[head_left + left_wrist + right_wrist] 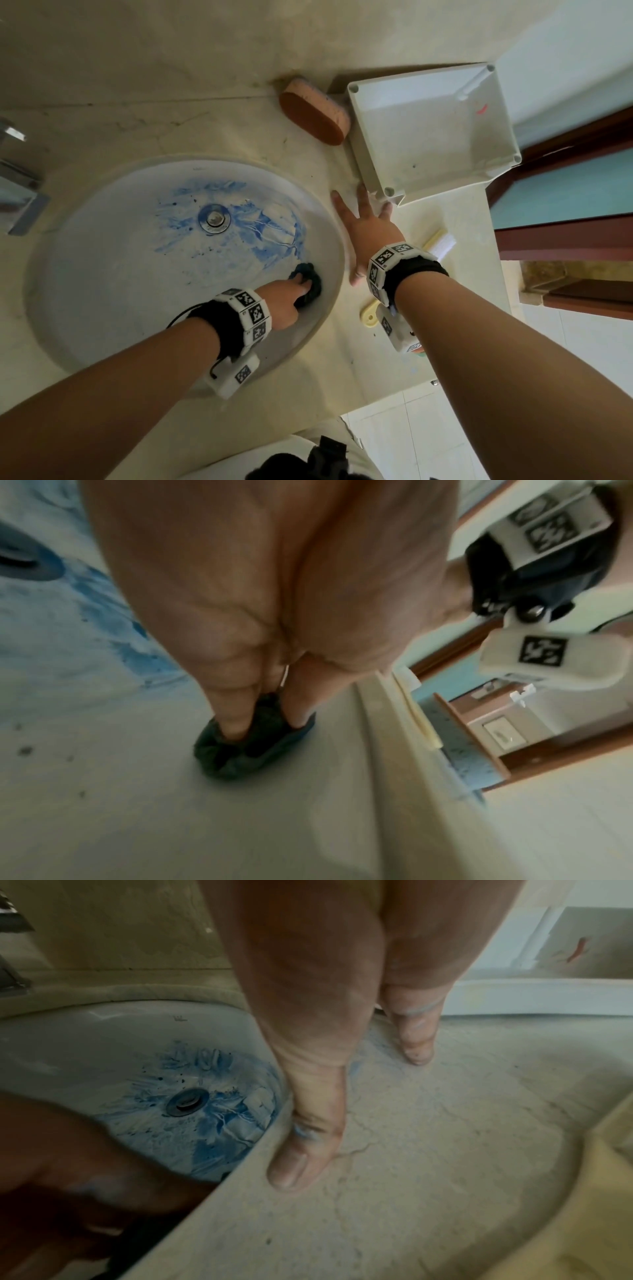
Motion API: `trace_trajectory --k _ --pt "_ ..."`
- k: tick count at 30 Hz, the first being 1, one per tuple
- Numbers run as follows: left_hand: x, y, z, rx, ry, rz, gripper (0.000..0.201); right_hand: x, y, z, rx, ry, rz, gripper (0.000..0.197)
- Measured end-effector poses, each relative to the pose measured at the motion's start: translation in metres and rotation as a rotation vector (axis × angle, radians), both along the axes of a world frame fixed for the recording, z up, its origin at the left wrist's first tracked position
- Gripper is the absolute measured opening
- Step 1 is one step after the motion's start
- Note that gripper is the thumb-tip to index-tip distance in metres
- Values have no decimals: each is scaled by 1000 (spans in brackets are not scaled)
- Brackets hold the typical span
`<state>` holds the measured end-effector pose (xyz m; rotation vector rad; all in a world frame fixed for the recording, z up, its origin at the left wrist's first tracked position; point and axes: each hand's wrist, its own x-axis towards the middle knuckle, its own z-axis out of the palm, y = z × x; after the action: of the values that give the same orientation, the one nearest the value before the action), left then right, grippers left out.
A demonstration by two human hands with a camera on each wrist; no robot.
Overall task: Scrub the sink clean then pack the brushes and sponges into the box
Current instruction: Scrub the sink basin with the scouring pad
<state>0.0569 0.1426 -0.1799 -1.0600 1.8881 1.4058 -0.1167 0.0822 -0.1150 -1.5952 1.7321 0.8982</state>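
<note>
Both forearms reach in from below. Left hand (287, 301) fingers (232, 723) grip a dark scrubbing pad (310, 284) low on the sink (102, 308) wall; blue stains (267, 233) lie just beyond, toward the drain (215, 218). Right hand (366, 233) rests spread flat on the surface (445, 212), nearer the box (435, 137).
</note>
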Motion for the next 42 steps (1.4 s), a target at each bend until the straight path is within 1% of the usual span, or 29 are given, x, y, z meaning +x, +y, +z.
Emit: trace_trajectory --k 3,6,10,14,18,20,22,23,26,30,33,35,36,38,42 --pt "-10 -20 -6 -77 17 53 64 1 0 1 1 6 0 148" --pt "-15 -25 -13 -90 12 128 64 2 0 4 7 8 6 151" --pt "-10 1 -18 -90 38 72 67 1 0 5 12 8 4 152" --pt "-4 15 -19 -92 48 65 70 1 0 5 11 11 18 153" --pt "-16 4 -23 -253 35 -10 68 0 -1 5 11 8 22 153" --pt "-21 -9 -27 -311 39 57 63 0 -1 5 18 3 18 153" --pt "-22 -23 -31 -345 60 164 53 0 -1 4 15 -2 13 151" --pt "-23 -27 -34 -351 58 189 51 0 -1 4 11 -2 12 151" --pt "-23 -20 -37 -334 31 160 58 -1 -1 4 12 -3 17 151" --pt "-19 2 -40 -318 72 145 63 -3 -2 3 17 -1 34 152" --pt "-22 -4 -45 -378 58 206 60 -4 -2 1 10 2 43 153" --pt "-25 -18 -47 -405 58 291 59 -4 -2 1 10 2 37 153" --pt "-26 -23 -47 -394 59 325 59 -4 -2 1 10 6 38 153" --pt "-25 -28 -45 -360 74 338 61 -4 -2 0 14 9 39 153" --pt "-17 -13 -41 -343 88 390 66 -3 -2 0 15 3 39 154"
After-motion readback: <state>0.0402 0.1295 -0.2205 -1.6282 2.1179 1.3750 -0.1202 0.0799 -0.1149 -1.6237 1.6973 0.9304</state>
